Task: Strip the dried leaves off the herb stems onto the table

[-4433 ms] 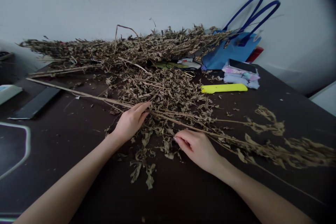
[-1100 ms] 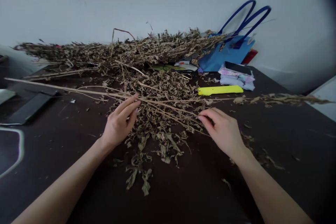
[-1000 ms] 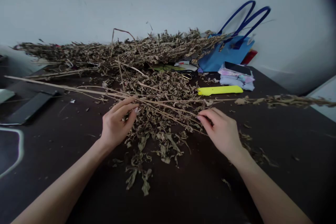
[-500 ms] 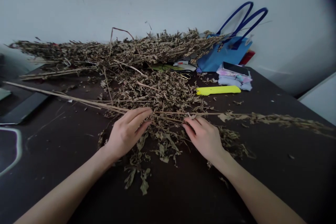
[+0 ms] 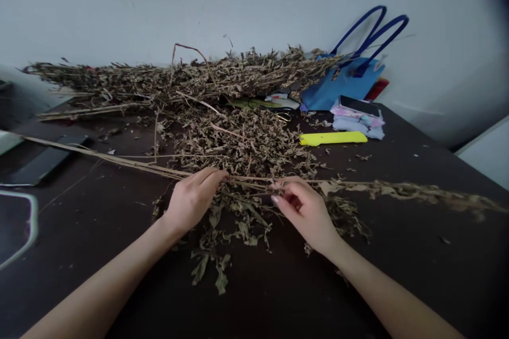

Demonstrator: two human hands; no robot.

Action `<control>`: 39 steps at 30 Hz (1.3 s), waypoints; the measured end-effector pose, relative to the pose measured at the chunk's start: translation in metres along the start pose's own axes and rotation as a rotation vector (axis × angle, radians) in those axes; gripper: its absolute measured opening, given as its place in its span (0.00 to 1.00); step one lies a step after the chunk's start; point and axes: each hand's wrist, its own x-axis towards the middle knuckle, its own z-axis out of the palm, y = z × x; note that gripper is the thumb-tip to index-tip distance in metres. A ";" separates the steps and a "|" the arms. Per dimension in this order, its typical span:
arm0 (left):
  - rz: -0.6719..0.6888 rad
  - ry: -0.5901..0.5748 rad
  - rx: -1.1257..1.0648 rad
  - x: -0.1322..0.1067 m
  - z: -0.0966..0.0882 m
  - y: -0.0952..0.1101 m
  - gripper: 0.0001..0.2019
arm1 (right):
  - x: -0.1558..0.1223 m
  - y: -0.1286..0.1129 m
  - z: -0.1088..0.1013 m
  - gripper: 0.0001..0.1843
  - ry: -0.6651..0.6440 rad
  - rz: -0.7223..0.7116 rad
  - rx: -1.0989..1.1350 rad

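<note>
A long dried plant stalk (image 5: 99, 154) stretches across the dark table from far left to far right, its leafy tip (image 5: 417, 192) on the right. My left hand (image 5: 194, 198) grips the stalk near the middle, fingers closed round it. My right hand (image 5: 304, 211) pinches the same stalk a little to the right, where the leaves begin. Under both hands lies a heap of stripped dry leaves (image 5: 242, 143).
A big pile of dried stalks (image 5: 191, 77) runs along the wall at the back. A blue bag (image 5: 345, 82), folded cloths with a phone (image 5: 358, 114) and a yellow tool (image 5: 333, 138) sit back right. A dark flat device (image 5: 42, 161) lies at left.
Both hands have drawn nearer to me and lower with the stalk. My right hand slid left along it, and the leafy tip sank toward the table on the right.
</note>
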 end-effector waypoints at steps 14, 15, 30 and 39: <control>-0.062 -0.013 -0.024 0.002 -0.001 -0.002 0.10 | -0.001 0.001 -0.002 0.07 -0.009 0.201 0.682; -0.076 -0.027 -0.035 0.003 -0.001 -0.001 0.10 | -0.001 0.002 -0.001 0.07 -0.005 0.210 0.667; -0.059 0.058 -0.141 0.007 -0.012 0.017 0.03 | -0.001 0.009 0.004 0.07 0.026 0.239 0.596; 0.034 -0.005 -0.220 0.005 -0.011 0.034 0.02 | -0.002 0.007 0.003 0.06 0.001 0.214 0.602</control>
